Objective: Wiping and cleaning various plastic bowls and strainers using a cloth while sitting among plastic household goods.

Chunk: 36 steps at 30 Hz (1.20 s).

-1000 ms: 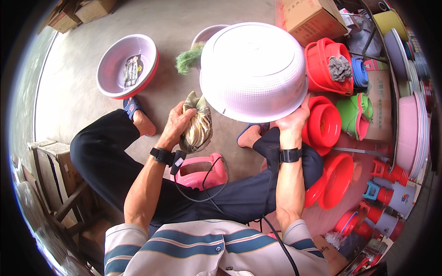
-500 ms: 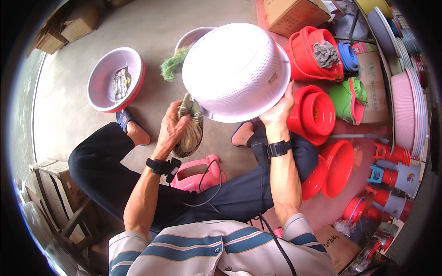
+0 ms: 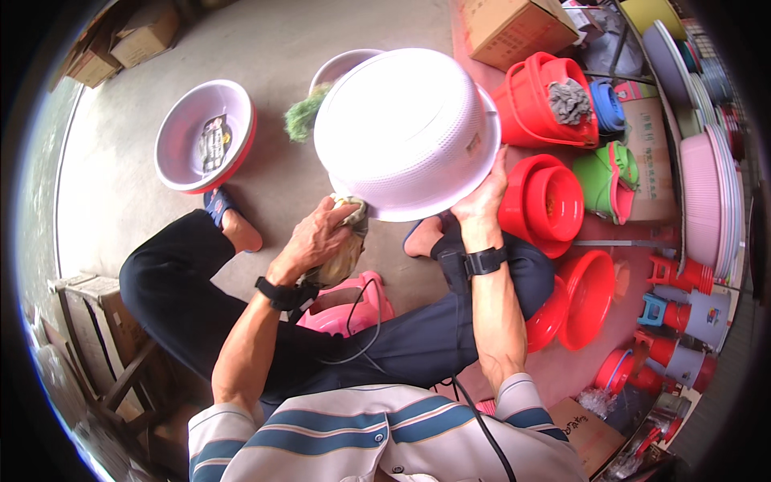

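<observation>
My right hand grips the rim of a white plastic colander basin from its right side. The colander is tilted, its pale outer bottom and perforated wall facing up, with a small label near the right rim. At its lower left rim, my left hand is closed on a patterned olive-and-cream cloth. The bunched top of the cloth touches or nearly touches the rim. Behind the colander, a green mesh scrubber hangs by another white basin, mostly hidden.
A white-and-red basin with a dark printed label inside stands at the left. Below my hands is a pink stool. Red buckets, red basins, a green bucket and a cardboard box crowd the right.
My left hand has moved the cloth up and right against the colander's lower left rim, bunching it. The colander has shifted slightly down and left in my right hand.
</observation>
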Each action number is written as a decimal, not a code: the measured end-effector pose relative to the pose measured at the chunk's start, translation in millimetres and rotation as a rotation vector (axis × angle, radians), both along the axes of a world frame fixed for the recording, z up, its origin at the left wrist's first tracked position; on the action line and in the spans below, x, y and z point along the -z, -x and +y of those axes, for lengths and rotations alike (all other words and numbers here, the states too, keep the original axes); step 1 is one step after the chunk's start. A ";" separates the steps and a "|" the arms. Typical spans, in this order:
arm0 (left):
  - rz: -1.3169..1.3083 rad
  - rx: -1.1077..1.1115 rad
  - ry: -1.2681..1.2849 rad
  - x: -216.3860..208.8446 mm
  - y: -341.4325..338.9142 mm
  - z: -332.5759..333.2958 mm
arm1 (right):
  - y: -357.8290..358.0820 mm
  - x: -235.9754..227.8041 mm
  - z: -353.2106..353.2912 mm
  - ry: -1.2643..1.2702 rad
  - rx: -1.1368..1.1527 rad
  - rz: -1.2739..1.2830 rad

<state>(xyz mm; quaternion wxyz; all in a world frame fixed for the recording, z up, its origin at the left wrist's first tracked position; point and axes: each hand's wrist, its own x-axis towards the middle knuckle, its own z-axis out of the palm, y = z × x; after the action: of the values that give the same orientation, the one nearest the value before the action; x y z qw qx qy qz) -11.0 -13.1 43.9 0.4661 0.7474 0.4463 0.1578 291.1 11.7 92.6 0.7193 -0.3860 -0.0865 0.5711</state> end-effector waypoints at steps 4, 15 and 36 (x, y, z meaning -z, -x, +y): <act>0.081 0.089 -0.086 2.6 2.5 0.5 | 15.6 -11.7 -4.3 -0.016 -0.067 0.012; 0.383 -0.018 -0.246 42.9 5.6 -14.7 | 29.8 -19.8 -9.5 0.024 -0.137 -0.080; 0.114 -0.083 -0.681 -142.8 -35.4 58.6 | 50.0 -18.9 -5.4 0.038 -0.294 -0.112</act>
<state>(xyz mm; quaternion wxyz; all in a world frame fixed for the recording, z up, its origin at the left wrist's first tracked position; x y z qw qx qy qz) 24.4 45.5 186.7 0.1577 0.8489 0.4233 0.2744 241.1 6.3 111.5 0.6145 -0.4139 -0.1715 0.6494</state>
